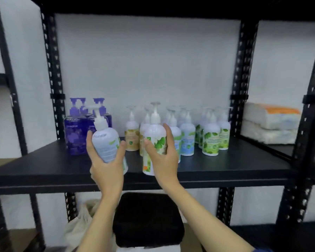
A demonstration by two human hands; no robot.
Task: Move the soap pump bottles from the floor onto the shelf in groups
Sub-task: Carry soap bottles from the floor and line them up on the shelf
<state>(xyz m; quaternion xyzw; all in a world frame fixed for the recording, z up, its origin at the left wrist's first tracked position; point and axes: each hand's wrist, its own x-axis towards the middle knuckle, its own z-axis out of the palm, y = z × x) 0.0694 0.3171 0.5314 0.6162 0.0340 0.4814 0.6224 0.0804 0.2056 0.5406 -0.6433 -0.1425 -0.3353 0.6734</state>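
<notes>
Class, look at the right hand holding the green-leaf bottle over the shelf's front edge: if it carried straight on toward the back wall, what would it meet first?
Probably the white pump bottles standing just behind the green-leaf bottle held by the right hand; the beige-label bottle stands slightly left. Depth is uncertain in this single view.

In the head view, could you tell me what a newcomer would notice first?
Two hands at centre: the left hand grips a tilted white pump bottle, the right hand an upright leaf-labelled bottle at the black shelf front. Behind stand purple bottles at left and white bottles at right.
</notes>
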